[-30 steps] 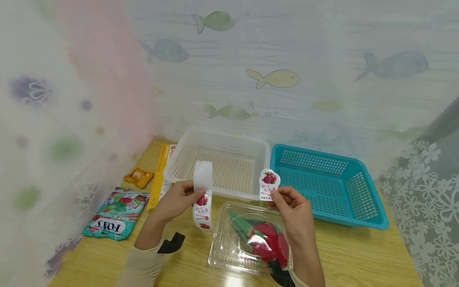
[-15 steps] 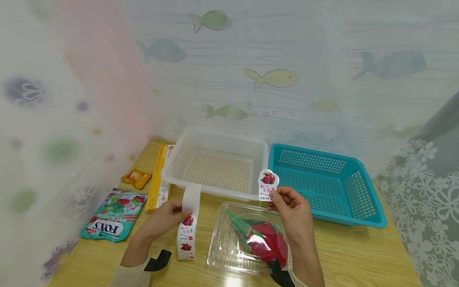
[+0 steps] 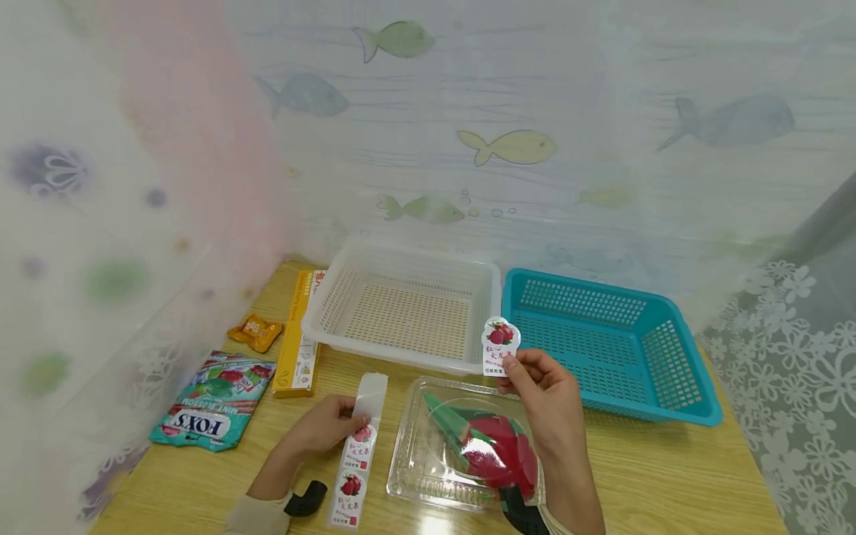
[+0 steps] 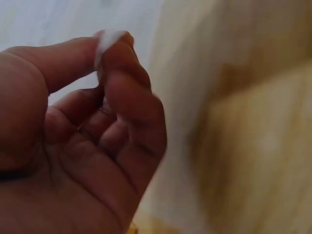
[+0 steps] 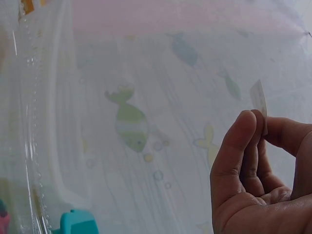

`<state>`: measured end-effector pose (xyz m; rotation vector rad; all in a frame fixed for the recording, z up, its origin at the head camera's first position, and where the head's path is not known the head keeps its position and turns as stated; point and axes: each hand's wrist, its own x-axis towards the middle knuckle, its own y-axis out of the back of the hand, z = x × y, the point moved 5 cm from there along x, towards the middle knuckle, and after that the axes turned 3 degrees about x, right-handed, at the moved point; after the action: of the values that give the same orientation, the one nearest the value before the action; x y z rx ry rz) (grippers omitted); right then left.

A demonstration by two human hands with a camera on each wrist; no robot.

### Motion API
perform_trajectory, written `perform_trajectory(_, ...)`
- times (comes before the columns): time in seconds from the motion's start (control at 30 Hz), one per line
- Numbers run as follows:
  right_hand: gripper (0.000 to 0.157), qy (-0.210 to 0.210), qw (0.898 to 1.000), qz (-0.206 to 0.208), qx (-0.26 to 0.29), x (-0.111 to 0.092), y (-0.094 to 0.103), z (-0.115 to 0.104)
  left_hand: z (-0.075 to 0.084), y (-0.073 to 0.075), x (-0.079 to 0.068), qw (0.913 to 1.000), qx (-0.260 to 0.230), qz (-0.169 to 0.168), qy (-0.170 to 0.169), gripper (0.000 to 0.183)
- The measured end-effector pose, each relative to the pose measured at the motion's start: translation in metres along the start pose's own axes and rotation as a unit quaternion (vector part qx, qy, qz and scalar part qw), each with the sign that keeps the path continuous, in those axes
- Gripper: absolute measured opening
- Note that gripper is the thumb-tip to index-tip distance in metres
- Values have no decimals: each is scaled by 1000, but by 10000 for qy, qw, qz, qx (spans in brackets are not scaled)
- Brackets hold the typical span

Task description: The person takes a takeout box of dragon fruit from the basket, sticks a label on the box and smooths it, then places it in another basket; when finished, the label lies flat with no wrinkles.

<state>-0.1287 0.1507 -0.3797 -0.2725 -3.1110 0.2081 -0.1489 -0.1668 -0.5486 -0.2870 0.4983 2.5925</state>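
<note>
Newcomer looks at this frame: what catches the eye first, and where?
Probably the red-and-green dragon fruit in the clear plastic box, at the near middle of the table. Then the turquoise basket, behind it to the right, beside the white basket. Next, the fruit-printed label pinched in the right hand, above the box's far edge in the head view.

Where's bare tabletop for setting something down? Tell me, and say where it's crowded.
Bare tabletop lies right of the right hand, on the near side of the teal basket; a smaller patch lies between the Fox's bag and left sleeve. Crowded: the middle, with sticker strip, clear container and left hand.
</note>
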Motion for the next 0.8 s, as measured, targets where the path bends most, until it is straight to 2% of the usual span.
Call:
perform_trajectory(0.17, 8, 50, 10000, -57, 8, 0, 0, -1, -3, -3, 3, 9989, 436, 157, -85, 35)
perform_trajectory(0.37, 9, -49, 10000, 35, -79, 0, 1, 1, -2, -3, 4, 9941, 987, 442, -24, 35)
perform_trajectory(0.6, 10, -139, 9998, 90, -135, -1, 1, 3, 0, -2, 3, 9842, 1471, 969, 199, 15)
perform_trajectory(0.8, 9, -250, 9994, 103, -230, -1, 2, 4, 5, -4, 3, 9726, 1871, 1342, 330, 11)
